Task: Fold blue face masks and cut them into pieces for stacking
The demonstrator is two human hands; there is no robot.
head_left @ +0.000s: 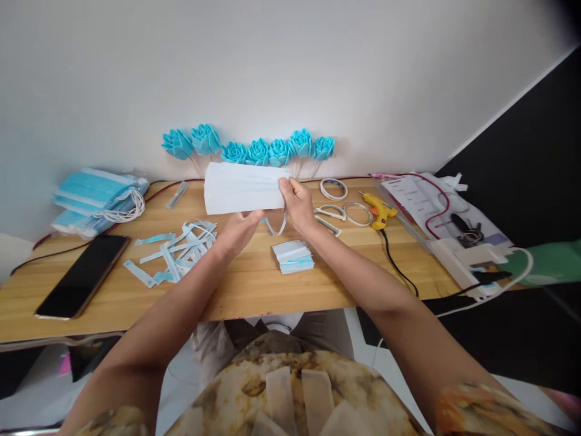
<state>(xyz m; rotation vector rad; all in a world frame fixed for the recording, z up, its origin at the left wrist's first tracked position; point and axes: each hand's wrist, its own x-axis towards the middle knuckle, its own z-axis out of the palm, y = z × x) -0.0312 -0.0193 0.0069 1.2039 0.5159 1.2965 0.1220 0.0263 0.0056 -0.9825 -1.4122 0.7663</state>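
Hands meet on a white sheet (245, 189) at the centre of the head view: the right hand (297, 204) pinches its right end between thumb and curled fingers, while the left hand (240, 233) is at its lower edge, partly hidden, so how far it is closed cannot be told. Left of centre, pale strips (170, 259) lie scattered on the bench (254, 300); below centre sits a small stack (294, 257). Blue flowers (258, 151) line the upper centre.
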